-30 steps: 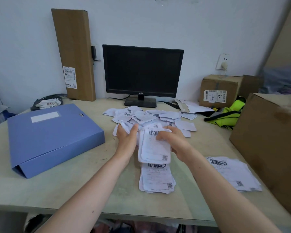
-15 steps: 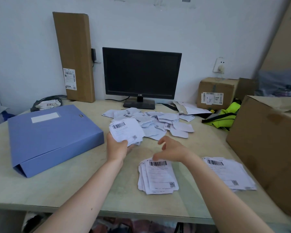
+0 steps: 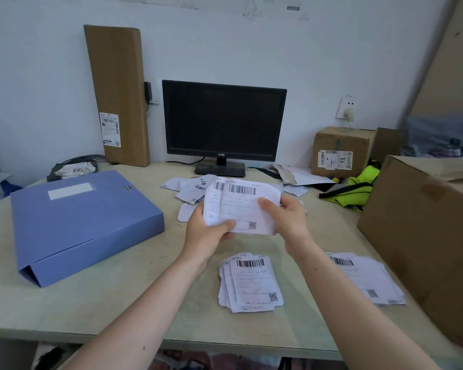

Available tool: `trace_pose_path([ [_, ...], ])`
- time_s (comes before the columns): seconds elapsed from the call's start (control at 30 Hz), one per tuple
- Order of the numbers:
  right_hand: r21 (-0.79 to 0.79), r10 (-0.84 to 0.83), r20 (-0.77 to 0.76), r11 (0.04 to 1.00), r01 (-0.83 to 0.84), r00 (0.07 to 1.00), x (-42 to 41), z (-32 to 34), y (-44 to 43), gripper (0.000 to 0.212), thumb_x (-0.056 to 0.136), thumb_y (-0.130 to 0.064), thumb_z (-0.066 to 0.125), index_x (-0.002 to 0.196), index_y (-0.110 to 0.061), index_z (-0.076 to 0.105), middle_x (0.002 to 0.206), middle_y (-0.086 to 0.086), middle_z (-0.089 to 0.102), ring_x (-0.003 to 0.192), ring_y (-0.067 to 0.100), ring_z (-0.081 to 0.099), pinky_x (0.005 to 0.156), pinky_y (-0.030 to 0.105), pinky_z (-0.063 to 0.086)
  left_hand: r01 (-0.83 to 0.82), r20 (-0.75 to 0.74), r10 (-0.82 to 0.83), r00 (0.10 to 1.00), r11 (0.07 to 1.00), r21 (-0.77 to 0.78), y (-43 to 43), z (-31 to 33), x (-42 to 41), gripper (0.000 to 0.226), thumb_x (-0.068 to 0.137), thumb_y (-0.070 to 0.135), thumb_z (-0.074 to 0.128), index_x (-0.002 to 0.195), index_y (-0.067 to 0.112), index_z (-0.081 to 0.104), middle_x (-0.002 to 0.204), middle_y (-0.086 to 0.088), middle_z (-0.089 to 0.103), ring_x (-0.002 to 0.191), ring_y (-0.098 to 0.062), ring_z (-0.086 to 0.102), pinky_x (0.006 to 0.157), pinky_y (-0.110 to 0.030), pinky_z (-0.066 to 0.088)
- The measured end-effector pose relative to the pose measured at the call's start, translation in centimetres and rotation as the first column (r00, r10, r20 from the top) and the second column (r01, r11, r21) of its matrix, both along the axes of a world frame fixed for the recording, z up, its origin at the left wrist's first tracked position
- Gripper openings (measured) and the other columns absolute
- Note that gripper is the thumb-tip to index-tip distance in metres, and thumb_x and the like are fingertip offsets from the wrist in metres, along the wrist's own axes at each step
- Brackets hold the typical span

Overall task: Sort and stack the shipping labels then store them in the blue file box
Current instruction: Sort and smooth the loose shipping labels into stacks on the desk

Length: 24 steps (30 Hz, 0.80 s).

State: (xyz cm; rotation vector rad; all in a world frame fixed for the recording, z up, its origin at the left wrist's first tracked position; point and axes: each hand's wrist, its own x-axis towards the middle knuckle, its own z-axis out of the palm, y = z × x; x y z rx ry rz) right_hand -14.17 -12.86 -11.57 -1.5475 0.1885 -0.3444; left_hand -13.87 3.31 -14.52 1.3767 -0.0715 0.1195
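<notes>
Held labels [image 3: 241, 206]: 2 sheets fanned above the desk [image 3: 145, 303], left hand [image 3: 206, 231] and right hand [image 3: 289, 220] both pinching them, likely for comparison. 2 stacks [image 3: 250, 283] below. Blue file box [image 3: 83, 220] left, closed.

Two bare forearms, no sleeves, watch or rings; left hand [image 3: 206, 231] and right hand [image 3: 289, 220] ungloved, nails short.
</notes>
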Motion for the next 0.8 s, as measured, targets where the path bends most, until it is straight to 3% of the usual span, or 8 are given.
trace_pose_path([
  [0.2,0.015,-0.017,-0.002,1.000,0.017,1.000,-0.5,-0.3,-0.5,0.017,0.087,-0.011,0.066,0.103,-0.013,0.065,0.097,0.009,0.074,0.087,0.025,0.072,0.064,0.031,0.055,0.031,0.006,-0.031,0.999,0.998,-0.045,-0.5,0.2,-0.6,0.035,0.087,-0.004,0.063,0.119,0.009,0.057,0.109,-0.007,0.070,0.094,-0.019,0.070,0.067,-0.026,0.059],
  [0.3,0.008,-0.041,0.009,0.999,0.041,0.999,-0.5,-0.2,-0.5,0.034,0.083,-0.012,0.070,0.114,-0.010,0.057,0.108,0.010,0.070,0.092,0.023,0.069,0.074,0.034,0.057,0.081,-0.007,-0.081,0.997,0.997,-0.005,-0.7,0.3,-0.7,0.032,0.091,-0.003,0.057,0.120,0.011,0.056,0.112,-0.007,0.068,0.095,-0.019,0.070,0.067,-0.026,0.059],
  [0.37,-0.146,-0.104,0.080,0.983,0.115,0.991,-0.5,-0.2,-0.7,0.056,0.080,-0.019,0.072,0.130,-0.020,0.046,0.127,0.002,0.057,0.110,0.017,0.060,0.091,0.036,0.052,0.141,-0.037,-0.139,0.990,0.989,0.039,-1.1,0.5,-0.8,0.033,0.093,-0.002,0.053,0.121,0.015,0.054,0.113,-0.006,0.067,0.093,-0.019,0.070,0.068,-0.027,0.059],
  [0.43,-0.424,-0.125,0.196,0.884,0.199,0.973,-0.8,0.2,-1.1,0.068,0.081,-0.025,0.067,0.142,-0.027,0.037,0.139,-0.006,0.047,0.125,0.013,0.046,0.106,0.036,0.039,0.215,-0.071,-0.209,0.975,0.972,0.095,-1.8,0.6,-1.0,0.034,0.095,-0.001,0.049,0.124,0.017,0.050,0.115,-0.005,0.065,0.094,-0.021,0.070,0.068,-0.028,0.060],
  [0.53,-0.729,-0.082,0.205,0.653,0.208,0.975,-1.5,1.2,-2.1,0.060,0.084,-0.024,0.056,0.141,-0.028,0.038,0.124,-0.011,0.057,0.123,0.014,0.044,0.114,0.039,0.022,0.316,-0.097,-0.304,0.948,0.934,0.164,-3.4,0.8,-1.6,0.036,0.097,0.000,0.042,0.126,0.021,0.044,0.116,-0.006,0.062,0.097,-0.022,0.069,0.070,-0.032,0.060],
  [0.6,-0.752,-0.069,0.110,0.647,0.128,0.992,-1.8,1.6,-2.8,0.051,0.085,-0.018,0.051,0.135,-0.027,0.043,0.104,-0.012,0.060,0.113,0.017,0.052,0.113,0.042,0.022,0.363,-0.098,-0.350,0.932,0.914,0.179,-4.6,0.9,-2.0,0.037,0.097,0.001,0.040,0.127,0.022,0.042,0.116,-0.007,0.063,0.095,-0.020,0.069,0.069,-0.030,0.060],
  [0.7,-0.703,-0.113,0.049,0.702,0.114,0.992,-2.2,1.7,-4.6,0.030,0.085,-0.012,0.048,0.109,-0.029,0.057,0.077,-0.011,0.057,0.089,0.020,0.057,0.100,0.041,0.039,0.408,-0.119,-0.392,0.912,0.895,0.180,-6.4,0.9,-2.4,0.034,0.098,0.009,0.045,0.129,0.021,0.040,0.110,-0.006,0.065,0.093,-0.017,0.069,0.075,-0.029,0.060],
  [0.8,-0.813,-0.195,0.027,0.566,0.135,0.980,-2.6,1.8,-7.0,0.021,0.084,-0.011,0.045,0.089,-0.027,0.058,0.076,-0.005,0.065,0.083,0.021,0.058,0.096,0.035,0.034,0.398,-0.129,-0.378,0.917,0.895,0.201,-7.4,0.5,-2.4,0.039,0.095,0.023,0.053,0.131,0.024,0.038,0.113,-0.004,0.067,0.104,-0.015,0.065,0.092,-0.032,0.054],
])
